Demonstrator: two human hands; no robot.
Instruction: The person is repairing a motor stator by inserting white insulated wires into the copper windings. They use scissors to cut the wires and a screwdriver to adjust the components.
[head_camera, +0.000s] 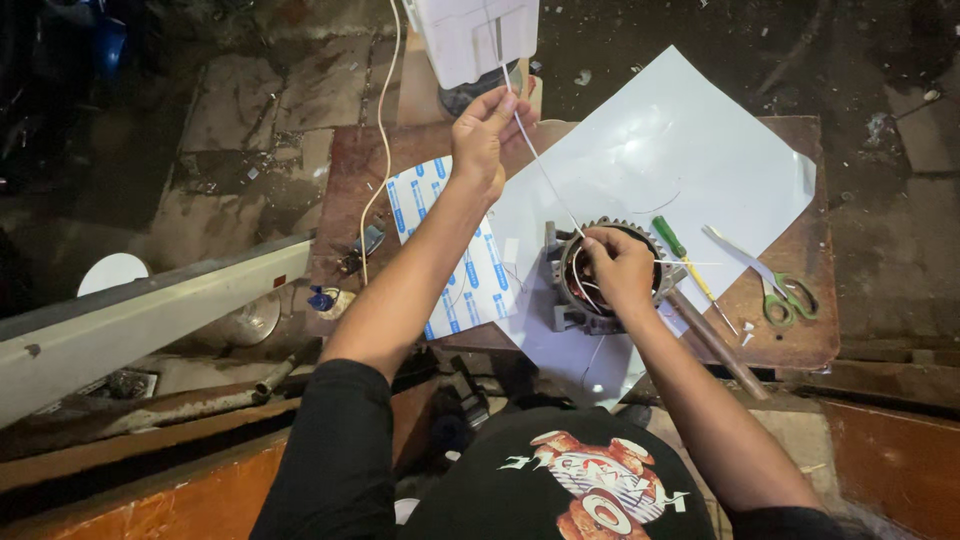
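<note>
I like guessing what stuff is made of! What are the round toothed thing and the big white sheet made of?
The round toothed thing under the right hand looks like dull grey metal, with thin wires inside. The big white sheet seems glossy plastic or coated paper, since light glares off it. The left hand pulls a white string, maybe plastic.

The right hand (620, 268) covers the near side of the motor stator (600, 275), so its windings there cannot be made out. The white box (470, 35) beyond the bench's (800, 340) far edge is cut off by the picture's top. The small parts by the bench's left edge are too dim to identify.
</note>
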